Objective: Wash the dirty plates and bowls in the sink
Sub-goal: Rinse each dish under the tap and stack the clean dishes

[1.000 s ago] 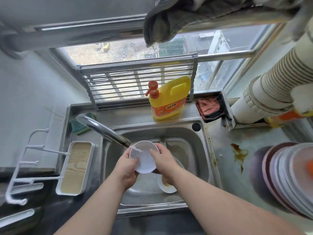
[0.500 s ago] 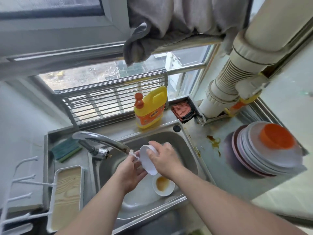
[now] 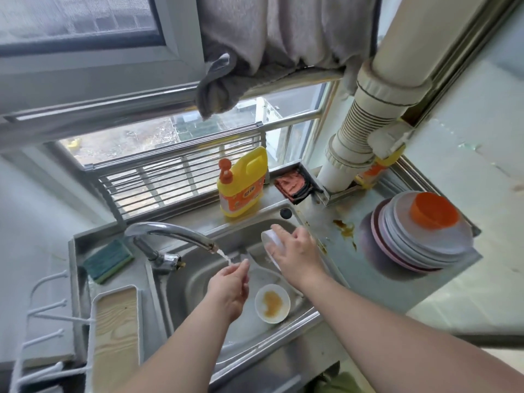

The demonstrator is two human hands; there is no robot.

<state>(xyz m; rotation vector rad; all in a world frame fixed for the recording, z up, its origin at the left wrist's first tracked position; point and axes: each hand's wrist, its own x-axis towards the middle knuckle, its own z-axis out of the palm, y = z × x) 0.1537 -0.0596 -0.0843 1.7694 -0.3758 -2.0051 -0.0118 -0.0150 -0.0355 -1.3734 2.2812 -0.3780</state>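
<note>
My right hand (image 3: pixel 296 255) grips a small white bowl (image 3: pixel 270 241) on edge over the right side of the steel sink (image 3: pixel 283 329). My left hand (image 3: pixel 231 287) holds nothing; its fingers reach up into the water stream falling from the tap (image 3: pixel 173 232). A second white bowl (image 3: pixel 272 303) with orange-brown residue sits on the sink floor between my forearms. A white plate (image 3: pixel 262 276) lies under it, partly hidden by my right arm. On the counter to the right stands a stack of plates (image 3: pixel 419 251) topped by an upturned orange bowl (image 3: pixel 433 212).
A yellow detergent bottle (image 3: pixel 242 187) stands behind the sink, with a red cloth (image 3: pixel 295 184) beside it. A green sponge (image 3: pixel 107 260) and a wood-lined tray (image 3: pixel 116 338) lie to the left. Brown spills (image 3: pixel 344 226) mark the counter. A white duct (image 3: pixel 365 123) rises at right.
My left hand let go of the small bowl and moved under the running water. My right hand carried the bowl to the right. The camera turned up and rightward.
</note>
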